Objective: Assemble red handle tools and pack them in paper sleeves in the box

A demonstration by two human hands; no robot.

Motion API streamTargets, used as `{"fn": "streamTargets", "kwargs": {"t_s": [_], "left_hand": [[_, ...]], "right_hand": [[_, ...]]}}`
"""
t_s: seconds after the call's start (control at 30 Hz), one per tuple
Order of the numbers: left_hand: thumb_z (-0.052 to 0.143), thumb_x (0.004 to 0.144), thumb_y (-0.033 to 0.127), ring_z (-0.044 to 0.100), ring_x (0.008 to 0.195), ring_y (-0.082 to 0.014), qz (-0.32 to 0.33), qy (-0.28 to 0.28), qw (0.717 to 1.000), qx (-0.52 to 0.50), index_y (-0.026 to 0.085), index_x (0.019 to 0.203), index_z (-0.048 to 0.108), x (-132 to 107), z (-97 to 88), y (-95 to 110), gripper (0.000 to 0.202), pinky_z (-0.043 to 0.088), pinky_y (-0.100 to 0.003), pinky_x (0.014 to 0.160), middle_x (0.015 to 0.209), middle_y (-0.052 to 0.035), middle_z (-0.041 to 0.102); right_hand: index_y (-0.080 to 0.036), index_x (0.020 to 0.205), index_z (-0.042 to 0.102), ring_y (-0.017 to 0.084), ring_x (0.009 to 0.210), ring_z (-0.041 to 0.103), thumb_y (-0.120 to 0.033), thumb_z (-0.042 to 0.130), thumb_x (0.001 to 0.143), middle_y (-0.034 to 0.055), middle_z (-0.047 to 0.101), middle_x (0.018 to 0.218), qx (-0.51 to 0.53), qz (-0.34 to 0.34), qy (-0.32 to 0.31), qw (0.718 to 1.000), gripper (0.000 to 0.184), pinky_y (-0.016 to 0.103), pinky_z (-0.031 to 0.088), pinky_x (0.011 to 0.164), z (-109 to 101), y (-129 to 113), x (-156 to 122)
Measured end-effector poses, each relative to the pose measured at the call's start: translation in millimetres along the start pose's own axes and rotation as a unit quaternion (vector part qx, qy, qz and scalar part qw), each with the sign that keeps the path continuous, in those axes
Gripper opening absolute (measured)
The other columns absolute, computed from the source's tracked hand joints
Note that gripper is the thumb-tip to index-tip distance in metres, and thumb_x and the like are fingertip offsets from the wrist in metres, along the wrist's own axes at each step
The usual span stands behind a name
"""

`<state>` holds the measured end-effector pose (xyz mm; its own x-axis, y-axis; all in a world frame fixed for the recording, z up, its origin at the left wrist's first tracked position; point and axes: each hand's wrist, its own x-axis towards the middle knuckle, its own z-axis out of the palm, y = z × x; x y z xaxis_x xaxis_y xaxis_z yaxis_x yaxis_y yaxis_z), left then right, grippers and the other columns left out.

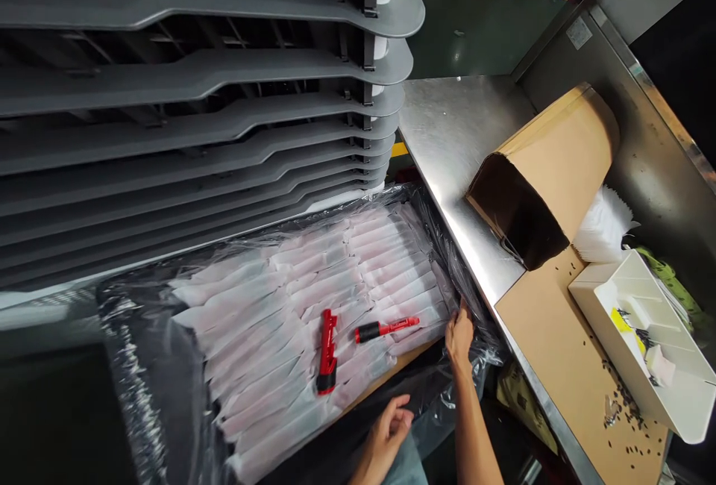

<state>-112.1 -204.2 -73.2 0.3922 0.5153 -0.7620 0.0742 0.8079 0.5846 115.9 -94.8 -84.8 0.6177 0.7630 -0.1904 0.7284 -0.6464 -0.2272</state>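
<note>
A stainless steel table point(453, 149) runs along the right, carrying a cardboard sheet point(559, 351), a tilted kraft paper sleeve point(551, 171) and a white plastic tray point(632, 336) with yellow and white bits inside. Dark grey rack shelves point(168, 74) stand opposite, and between them pale wrapped packets point(302, 306) fill plastic sheeting point(430, 231), two red-and-black tools point(327, 354) lying on top. The right hand point(459, 336) presses the sheeting near the table's edge, its grip unclear, while the left hand point(388, 433) hangs loosely open, holding nothing.
</note>
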Motion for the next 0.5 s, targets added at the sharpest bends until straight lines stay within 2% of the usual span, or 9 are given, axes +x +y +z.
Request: {"fn": "streamTargets", "kwargs": {"t_s": [0.1, 0.2, 0.3, 0.4, 0.5], "left_hand": [[0.061, 0.067, 0.081, 0.066, 0.089, -0.0269, -0.005, 0.009, 0.999, 0.051, 0.021, 0.114, 0.066, -2, 2.9, -2, 0.076, 0.050, -0.038, 0.087, 0.094, -0.0085, 0.073], [0.052, 0.072, 0.079, 0.067, 0.095, -0.0282, 0.004, 0.007, 0.997, 0.079, 0.020, 0.117, 0.064, -4, 6.4, -3, 0.075, 0.051, -0.039, 0.090, 0.100, -0.0111, 0.073], [0.049, 0.075, 0.077, 0.068, 0.095, -0.0284, 0.021, 0.003, 0.996, 0.091, 0.017, 0.118, 0.064, -4, 9.2, -4, 0.074, 0.052, -0.039, 0.089, 0.100, -0.0126, 0.073], [0.048, 0.077, 0.075, 0.069, 0.093, -0.0280, 0.040, 0.005, 0.994, 0.101, 0.016, 0.116, 0.065, -3, 9.8, -6, 0.073, 0.054, -0.038, 0.087, 0.097, -0.0132, 0.073], [0.048, 0.079, 0.074, 0.069, 0.090, -0.0273, 0.059, 0.010, 0.993, 0.106, 0.016, 0.116, 0.066, -1, 8.1, -12, 0.070, 0.054, -0.038, 0.086, 0.095, -0.0131, 0.073]], "right_hand": [[-0.004, 0.148, 0.039, 0.033, 0.131, 0.052, -0.015, 0.028, 0.093, 0.0247, 0.056, 0.135, 0.020, -0.004, 0.051, 0.998, 0.057, 0.047, 0.042, 0.106, -5, 5, -21], [-0.007, 0.146, 0.042, 0.031, 0.135, 0.048, -0.011, 0.030, 0.089, 0.0232, 0.052, 0.140, 0.024, -0.021, 0.058, 0.998, 0.058, 0.046, 0.041, 0.108, -11, 6, -35], [-0.012, 0.139, 0.051, 0.029, 0.123, 0.058, -0.011, 0.035, 0.088, 0.0206, 0.056, 0.136, 0.008, -0.030, 0.018, 0.999, 0.053, 0.043, 0.047, 0.100, -5, 2, -38], [-0.007, 0.137, 0.053, 0.033, 0.108, 0.066, -0.018, 0.044, 0.092, 0.0252, 0.063, 0.121, -0.023, 0.003, -0.028, 0.999, 0.048, 0.045, 0.052, 0.086, 14, -1, -29], [-0.008, 0.130, 0.058, 0.028, 0.099, 0.069, -0.029, 0.050, 0.099, 0.0179, 0.068, 0.109, -0.033, 0.037, -0.066, 0.997, 0.038, 0.045, 0.055, 0.085, 33, 3, -9]]}}
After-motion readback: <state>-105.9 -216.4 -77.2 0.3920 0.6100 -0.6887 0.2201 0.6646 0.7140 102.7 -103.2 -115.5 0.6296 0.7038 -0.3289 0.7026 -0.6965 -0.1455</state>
